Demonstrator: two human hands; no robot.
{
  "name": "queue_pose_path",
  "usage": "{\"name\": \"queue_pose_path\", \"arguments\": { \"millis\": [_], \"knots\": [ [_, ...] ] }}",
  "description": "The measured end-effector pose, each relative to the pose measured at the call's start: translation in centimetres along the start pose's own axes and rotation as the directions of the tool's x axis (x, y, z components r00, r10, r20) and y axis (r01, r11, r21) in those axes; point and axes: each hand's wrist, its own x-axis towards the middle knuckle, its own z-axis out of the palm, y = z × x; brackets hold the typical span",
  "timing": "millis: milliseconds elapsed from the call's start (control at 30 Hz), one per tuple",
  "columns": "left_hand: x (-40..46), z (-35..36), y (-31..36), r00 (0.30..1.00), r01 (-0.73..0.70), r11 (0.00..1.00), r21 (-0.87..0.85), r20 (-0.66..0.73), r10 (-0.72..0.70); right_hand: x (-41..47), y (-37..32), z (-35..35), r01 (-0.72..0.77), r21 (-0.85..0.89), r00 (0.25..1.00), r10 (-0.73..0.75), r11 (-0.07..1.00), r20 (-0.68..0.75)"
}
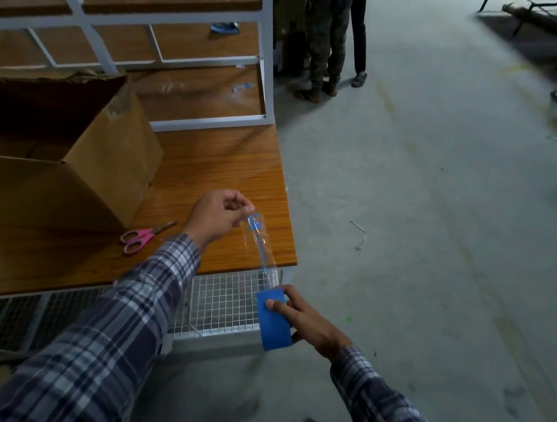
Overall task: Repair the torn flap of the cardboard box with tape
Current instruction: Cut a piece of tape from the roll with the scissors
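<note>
my right hand (306,317) grips the blue tape roll (274,320) low, my left hand (218,216) pinches the clear strip (260,243) high, keeping it taut for cutting. the cardboard box (55,164) waits open on the desk (218,169), scissors (145,235) beside it.

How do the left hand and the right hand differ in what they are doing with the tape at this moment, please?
The left hand pinches the free end of the clear tape strip over the wooden table; the right hand wraps its grip around the blue tape roll. The left hand is raised further from the camera, while the right hand sits lower, off the table's edge. Both wear plaid sleeves and keep the strip stretched between them.
</note>
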Motion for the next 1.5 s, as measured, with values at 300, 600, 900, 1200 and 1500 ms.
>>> {"name": "queue_pose_path", "arguments": {
  "millis": [300,600,900,1200,1500],
  "knots": [
    [1.6,0.0,-0.7,0.999,0.033,0.997,-0.063,-0.008,-0.034,2.1,-1.8,0.4,0.025,0.037,0.997,-0.027,0.999,0.072],
    [2.2,0.3,-2.8,0.938,0.318,0.927,-0.201,0.209,-0.277,2.2,-0.2,1.0,0.007,0.049,0.996,-0.011,0.999,0.087],
    [3.3,0.5,-3.2,0.964,0.197,0.972,-0.125,0.207,-0.169,3.1,0.1,0.4,-0.003,0.034,0.996,0.000,0.999,0.087],
    [4.9,1.9,-2.9,0.992,0.089,0.996,-0.016,0.092,-0.087,6.1,0.7,-0.8,-0.120,0.081,0.992,0.117,0.990,0.038],
    [6.8,2.4,-4.8,0.994,0.101,0.995,0.007,-0.046,-0.100,8.2,0.5,-0.7,-0.151,0.095,0.988,0.149,0.984,0.023]
  ]
}}
